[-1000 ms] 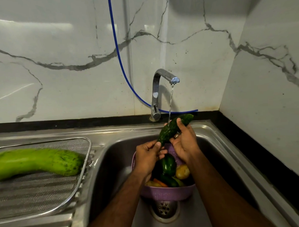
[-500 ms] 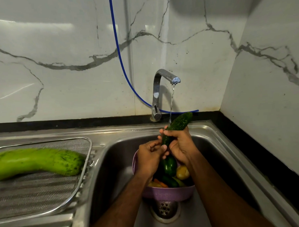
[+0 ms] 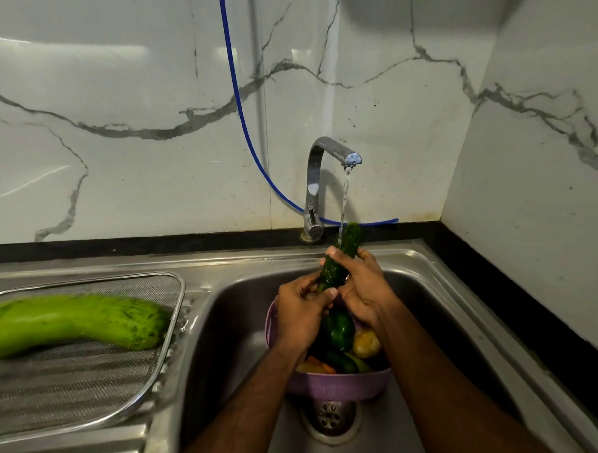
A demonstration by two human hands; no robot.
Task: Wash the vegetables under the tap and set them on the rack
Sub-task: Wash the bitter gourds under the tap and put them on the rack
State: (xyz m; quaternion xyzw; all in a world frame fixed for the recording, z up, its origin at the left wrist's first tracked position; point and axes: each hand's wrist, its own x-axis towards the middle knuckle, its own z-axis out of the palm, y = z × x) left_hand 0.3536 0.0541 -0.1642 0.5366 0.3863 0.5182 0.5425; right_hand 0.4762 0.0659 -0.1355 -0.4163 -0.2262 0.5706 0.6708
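Observation:
A dark green cucumber (image 3: 340, 258) stands nearly upright under the running tap (image 3: 325, 163), its top in the water stream. My right hand (image 3: 362, 285) wraps its middle from the right. My left hand (image 3: 301, 312) grips its lower end. Below them a purple colander (image 3: 339, 385) sits in the sink (image 3: 233, 332), holding a green pepper (image 3: 338, 329), a yellow vegetable (image 3: 366, 343) and other pieces partly hidden by my hands. A large light green gourd (image 3: 72, 322) lies on the mesh rack (image 3: 92, 382) at the left.
A blue hose (image 3: 241, 115) runs down the marble wall behind the tap. The sink drain (image 3: 330, 416) shows below the colander. A marble side wall (image 3: 537, 216) closes in on the right, with a black counter edge along it.
The cucumber has tilted from a slanted position to nearly upright under the stream, and my right hand has slid along it. The gourd and colander have not moved.

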